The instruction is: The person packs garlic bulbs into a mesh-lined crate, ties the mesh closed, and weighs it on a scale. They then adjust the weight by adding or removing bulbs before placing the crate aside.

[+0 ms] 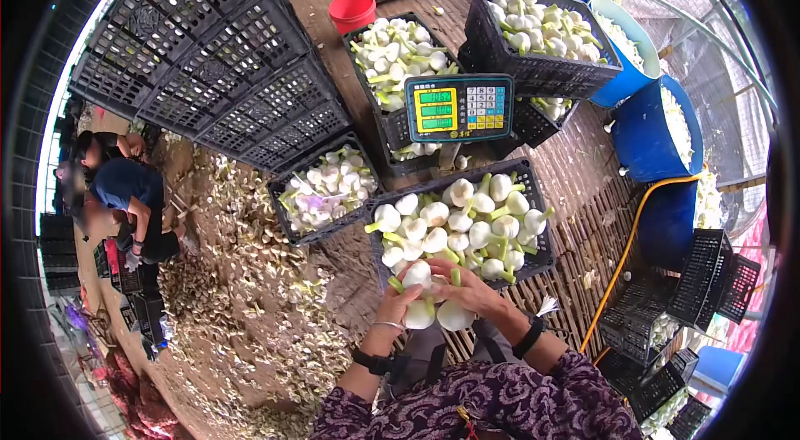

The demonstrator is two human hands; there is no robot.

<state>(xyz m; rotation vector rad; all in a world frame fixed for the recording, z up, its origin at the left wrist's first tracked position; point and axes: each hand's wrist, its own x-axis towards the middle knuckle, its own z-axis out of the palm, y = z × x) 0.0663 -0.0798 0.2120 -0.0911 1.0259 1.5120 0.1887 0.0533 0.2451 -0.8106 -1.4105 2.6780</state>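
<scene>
White bulbs with short green stems fill a black crate (546, 252) right in front of me. Over its near edge, my left hand (398, 300) is closed around white bulbs (419, 315). My right hand (468, 292) is beside it, its fingers wrapped round more bulbs (455, 317) of the same kind. The two hands are close together. Beyond the crate stands a digital scale display (459, 108) with green-lit readouts and a keypad.
Filled crates stand at the left (304, 233), behind the display (367, 65) and at the back right (542, 65). Tall stacked crates (208, 48) rise at upper left. Blue barrels (654, 140) and a yellow hose (631, 240) are right. People (129, 186) crouch far left.
</scene>
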